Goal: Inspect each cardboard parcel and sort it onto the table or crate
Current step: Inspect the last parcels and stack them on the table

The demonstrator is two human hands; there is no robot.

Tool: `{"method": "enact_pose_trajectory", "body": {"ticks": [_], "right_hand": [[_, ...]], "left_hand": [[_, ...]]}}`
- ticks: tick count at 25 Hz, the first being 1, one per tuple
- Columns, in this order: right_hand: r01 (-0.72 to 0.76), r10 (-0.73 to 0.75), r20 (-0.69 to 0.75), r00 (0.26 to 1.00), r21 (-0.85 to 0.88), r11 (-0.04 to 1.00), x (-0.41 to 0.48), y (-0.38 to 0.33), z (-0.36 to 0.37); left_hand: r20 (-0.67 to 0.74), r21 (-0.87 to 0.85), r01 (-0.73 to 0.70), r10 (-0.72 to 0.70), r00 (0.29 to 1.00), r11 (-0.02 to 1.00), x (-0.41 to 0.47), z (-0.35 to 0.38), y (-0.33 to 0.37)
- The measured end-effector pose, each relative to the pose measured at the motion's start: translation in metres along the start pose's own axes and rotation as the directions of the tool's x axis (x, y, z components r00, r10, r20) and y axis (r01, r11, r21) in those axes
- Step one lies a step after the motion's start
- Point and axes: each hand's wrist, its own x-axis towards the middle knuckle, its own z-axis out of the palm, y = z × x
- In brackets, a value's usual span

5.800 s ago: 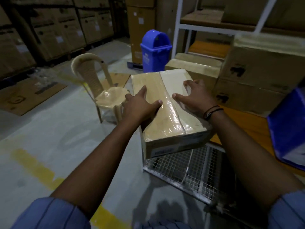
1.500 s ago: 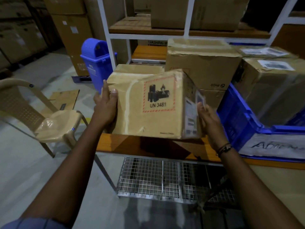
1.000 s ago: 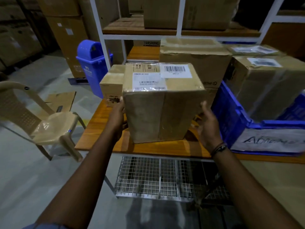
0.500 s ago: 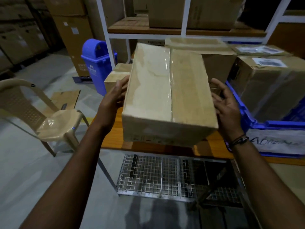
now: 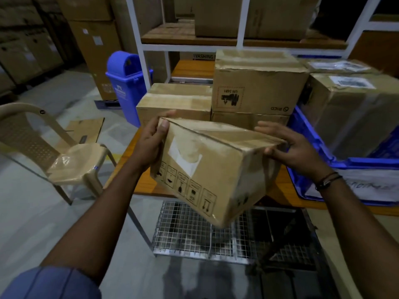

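Newly tipped corner-down, cardboard parcel [image 5: 207, 169] gripped by left hand [image 5: 151, 145] and right hand [image 5: 291, 147] before tabletop [image 5: 277, 188] crowded by stacked boxes [image 5: 254, 83], blue crate [image 5: 302, 134].

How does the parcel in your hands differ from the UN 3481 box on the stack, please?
The held parcel is tilted in mid-air; the UN 3481 box sits level on another box. The held parcel shows black handling symbols; the UN 3481 box a red-bordered, upside-down mark. Both are taped brown cardboard.
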Motion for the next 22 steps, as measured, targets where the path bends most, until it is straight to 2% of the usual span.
{"method": "enact_pose_trajectory", "body": {"ticks": [3, 5, 6, 8, 10, 12, 13, 15, 16, 18, 20, 22], "right_hand": [[-0.059, 0.067, 0.123, 0.99, -0.068, 0.996, 0.0, -0.001, 0.016], [-0.074, 0.134, 0.208, 0.969, -0.273, 0.959, 0.004, -0.007, 0.027], [-0.06, 0.165, 0.233, 0.958, -0.401, 0.914, 0.006, -0.011, 0.035], [-0.012, 0.17, 0.219, 0.961, -0.58, 0.815, 0.007, -0.018, 0.056], [-0.016, 0.18, 0.171, 0.969, -0.68, 0.733, 0.008, -0.023, 0.079], [-0.061, 0.249, 0.126, 0.96, -0.777, 0.627, 0.016, -0.026, 0.102], [-0.087, 0.289, 0.103, 0.952, -0.815, 0.574, 0.021, -0.028, 0.113], [-0.121, 0.337, 0.066, 0.939, -0.855, 0.504, 0.029, -0.032, 0.13], [-0.122, 0.336, 0.062, 0.94, -0.857, 0.5, 0.031, -0.033, 0.132], [-0.131, 0.32, 0.073, 0.945, -0.81, 0.572, 0.04, -0.033, 0.125], [-0.149, 0.316, 0.114, 0.942, -0.702, 0.696, 0.052, -0.025, 0.112], [-0.141, 0.339, 0.173, 0.925, -0.671, 0.728, 0.063, -0.015, 0.109]], "left_hand": [[-0.046, 0.15, 0.04, -0.033, 0.998, 0.988, 0.019, 0.001, -0.01], [-0.034, 0.228, 0.188, -0.185, 0.982, 0.955, 0.033, 0.001, -0.013], [-0.029, 0.213, 0.258, -0.258, 0.966, 0.942, 0.037, 0.002, -0.015], [-0.001, 0.139, 0.337, -0.341, 0.94, 0.931, 0.043, 0.001, -0.017], [0.041, 0.111, 0.365, -0.371, 0.928, 0.924, 0.044, 0.007, -0.015], [0.07, 0.228, 0.412, -0.437, 0.897, 0.882, 0.045, 0.022, -0.017], [0.087, 0.39, 0.392, -0.457, 0.885, 0.833, 0.044, 0.031, -0.018], [0.167, 0.725, 0.199, -0.449, 0.878, 0.66, 0.039, 0.047, -0.025], [0.189, 0.826, 0.098, -0.437, 0.879, 0.555, 0.036, 0.054, -0.03], [0.165, 0.908, 0.014, -0.389, 0.907, 0.418, 0.03, 0.062, -0.037], [0.175, 0.927, -0.045, -0.323, 0.93, 0.372, 0.028, 0.062, -0.043], [0.19, 0.934, -0.074, -0.31, 0.932, 0.348, 0.03, 0.062, -0.045]]}}
